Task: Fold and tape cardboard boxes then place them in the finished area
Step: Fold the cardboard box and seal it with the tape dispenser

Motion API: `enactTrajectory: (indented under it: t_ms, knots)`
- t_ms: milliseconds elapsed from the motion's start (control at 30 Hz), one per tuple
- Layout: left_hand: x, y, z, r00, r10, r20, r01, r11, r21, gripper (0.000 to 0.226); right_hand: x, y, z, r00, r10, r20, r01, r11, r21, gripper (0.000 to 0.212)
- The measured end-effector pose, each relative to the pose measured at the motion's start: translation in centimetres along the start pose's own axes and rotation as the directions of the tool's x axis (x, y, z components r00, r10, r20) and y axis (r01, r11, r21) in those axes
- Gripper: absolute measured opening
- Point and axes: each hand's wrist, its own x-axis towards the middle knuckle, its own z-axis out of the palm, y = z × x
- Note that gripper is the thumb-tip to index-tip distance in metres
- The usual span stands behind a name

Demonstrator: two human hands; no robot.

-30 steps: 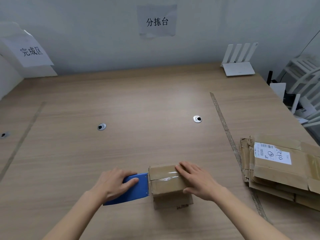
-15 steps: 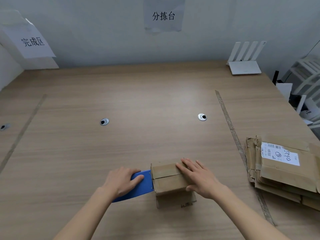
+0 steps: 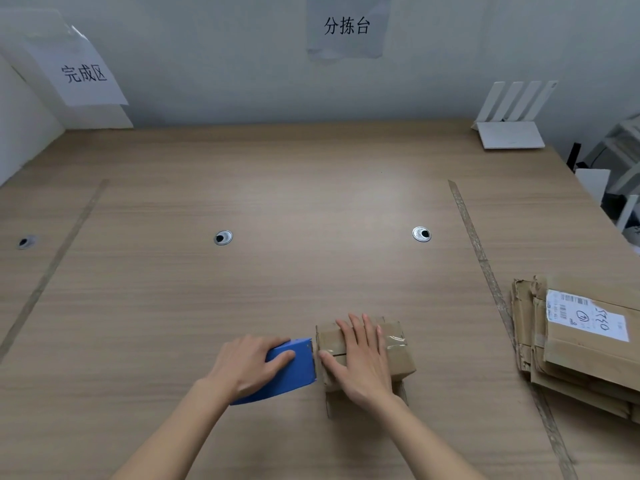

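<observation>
A small brown cardboard box (image 3: pixel 398 355) stands near the table's front edge, with clear tape across its top. My right hand (image 3: pixel 363 358) lies flat on the box's top, fingers straight, covering its left half. My left hand (image 3: pixel 249 367) grips a blue tape dispenser (image 3: pixel 294 370) whose toothed edge sits against the box's left side. A stack of flattened cardboard boxes (image 3: pixel 581 348) with a white shipping label lies at the right edge.
A wooden table (image 3: pixel 277 202) carries two strips of tape marking off zones, at left (image 3: pixel 52 268) and right (image 3: pixel 481 258). Cable holes (image 3: pixel 222 237) dot the surface. A white router (image 3: pixel 509 133) sits at the back right. Paper signs hang on the wall.
My right hand slid leftwards over the box's top, uncovering the taped right half. The dispenser stays at the box's left side. The view tilted slightly.
</observation>
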Motion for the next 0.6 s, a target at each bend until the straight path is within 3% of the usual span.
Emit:
enactTrajectory:
  t_ms: [200, 367, 600]
  knots:
    - [-0.1, 0.2, 0.2, 1.000, -0.016, 0.024, 0.015, 0.997, 0.075, 0.049, 0.1, -0.3, 0.2, 1.000, 0.004, -0.022, -0.004, 1.000, -0.006, 0.077]
    - [1.4, 3.5, 2.6, 0.993, -0.116, -0.012, 0.116, 0.983, 0.145, 0.043, 0.1, -0.4, 0.3, 0.998, 0.017, -0.055, -0.017, 1.000, -0.013, 0.086]
    - [1.6, 5.0, 2.8, 0.984, -0.169, -0.060, 0.178, 0.957, 0.228, 0.043, 0.0, -1.3, 0.6, 0.992, 0.057, -0.109, -0.059, 0.998, -0.015, 0.074]
